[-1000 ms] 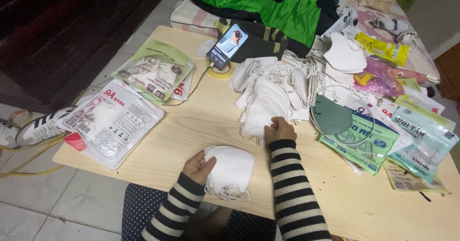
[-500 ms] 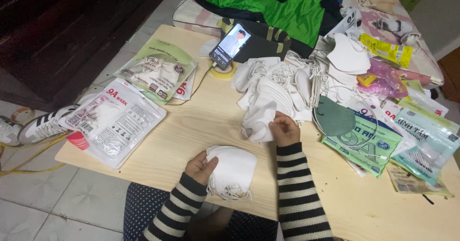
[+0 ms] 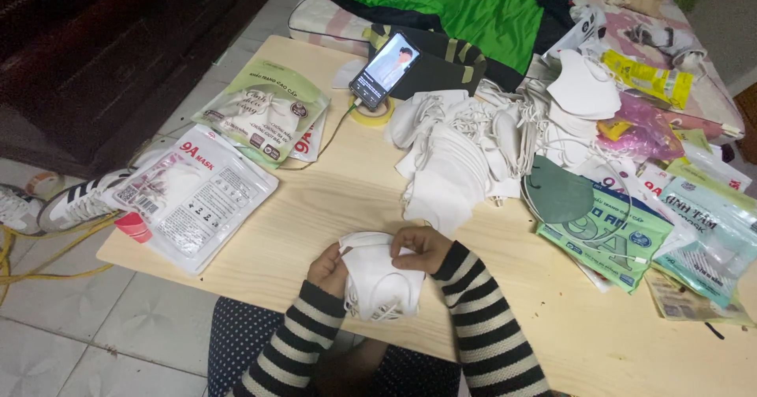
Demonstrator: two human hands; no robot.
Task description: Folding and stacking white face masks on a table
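I hold a folded white face mask (image 3: 378, 279) with both hands at the near edge of the light wooden table (image 3: 331, 200). My left hand (image 3: 328, 269) grips its left side. My right hand (image 3: 419, 247) pinches its upper right edge. Elastic ear loops hang from the bottom of the mask. Just beyond my hands lies a heap of white masks (image 3: 453, 156) with tangled loops. Both arms wear black-and-white striped sleeves.
A phone (image 3: 384, 69) leans upright on a tape roll (image 3: 371, 113) at the table's far edge. Mask packets lie at left: a white one (image 3: 193, 196) and a green one (image 3: 264, 117). More green and blue packets (image 3: 631, 223) and a dark green mask (image 3: 558, 193) lie at right. A shoe (image 3: 75, 201) sits on the floor.
My right hand came back from the heap of masks to the mask in my left hand, and both hands now hold it.
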